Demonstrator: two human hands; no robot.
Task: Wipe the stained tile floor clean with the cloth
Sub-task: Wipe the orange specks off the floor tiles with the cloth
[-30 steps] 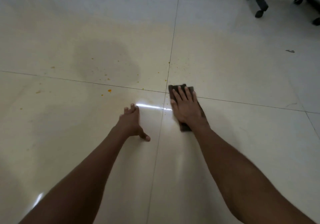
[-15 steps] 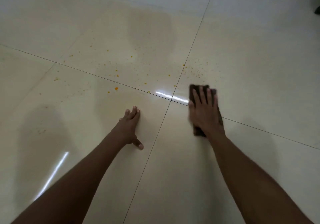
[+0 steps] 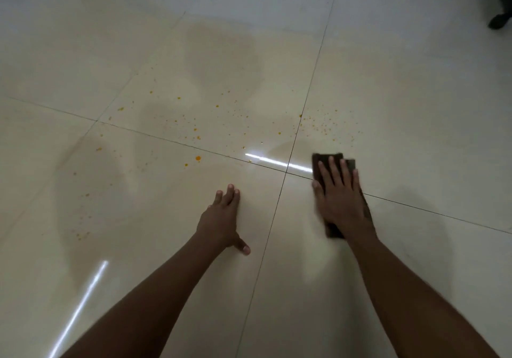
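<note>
A dark brown folded cloth lies flat on the glossy cream tile floor, across a grout line. My right hand presses down on it with straight fingers and covers most of it. My left hand rests flat on the tile to the left, fingers straight, thumb out to the right, holding nothing. Orange stain spots are scattered beyond and to the left of both hands. A cluster of fine orange specks sits just ahead of the cloth.
Black chair legs with castors stand at the far right corner. Grout lines cross just left of the cloth. Bright light streaks reflect on the wet-looking tiles.
The view has tilted and shifted, bringing more of the orange specks into sight. My right hand with the cloth has slid slightly to the right of the grout crossing. My left hand stays planted.
</note>
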